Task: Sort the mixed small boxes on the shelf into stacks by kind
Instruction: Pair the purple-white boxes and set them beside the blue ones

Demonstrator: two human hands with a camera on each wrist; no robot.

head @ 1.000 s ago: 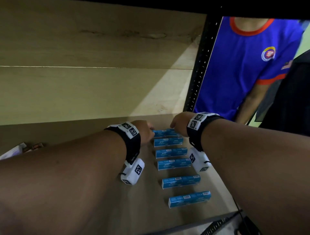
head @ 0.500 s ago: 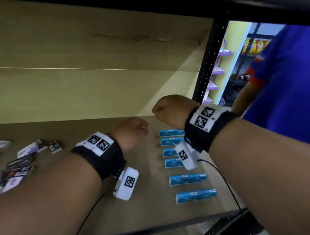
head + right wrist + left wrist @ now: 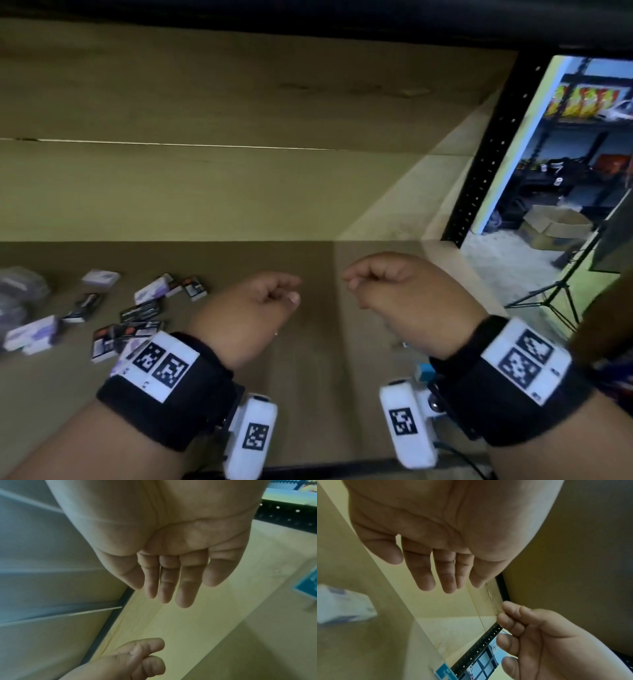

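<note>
Boxes (image 3: 113, 329) lie scattered toward the shelf's (image 3: 308, 394) left end, well apart from our hands. Near the front edge our left hand (image 3: 246, 311) and right hand (image 3: 400, 294) hover empty, fingers loosely curled, bare board between them and on to the back wall.

Mixed boxes (image 3: 102, 318) blurred at left, blue boxes (image 3: 423, 371) mostly hidden behind right wrist
</note>
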